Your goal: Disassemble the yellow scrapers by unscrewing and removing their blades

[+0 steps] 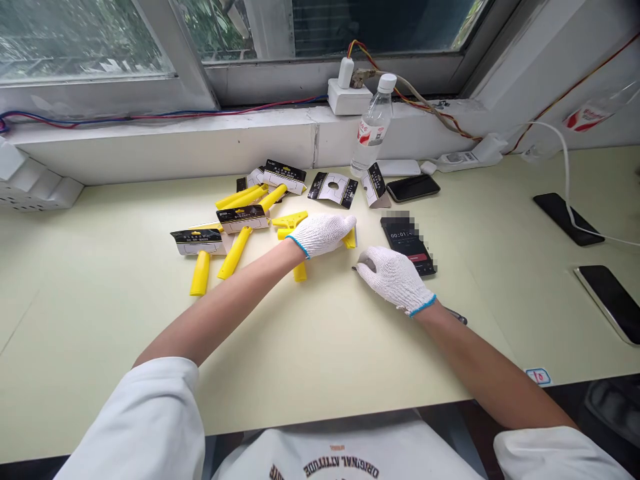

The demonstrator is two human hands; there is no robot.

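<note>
My left hand [324, 233], in a white knit glove, is closed over a yellow scraper [352, 239]; part of its head shows past the fingers, and the rest is covered. Close beside that hand lie another yellow T-shaped scraper head [291, 221] and a yellow handle [300, 272]. My right hand [393, 277], gloved too, pinches a slim tool whose dark tip [355, 268] pokes out toward the left; its kind is hidden. A grey metal end [458, 317] shows behind the right wrist; I cannot tell whether it belongs to that tool.
Several yellow scrapers [235, 252] in black-and-white card sleeves [243, 217] lie left. Loose cards [333, 189], a water bottle [373, 127] and a black phone [413, 188] are at the back. A phone with a timer [407, 245] lies beyond my right hand; more phones [611, 301] lie right.
</note>
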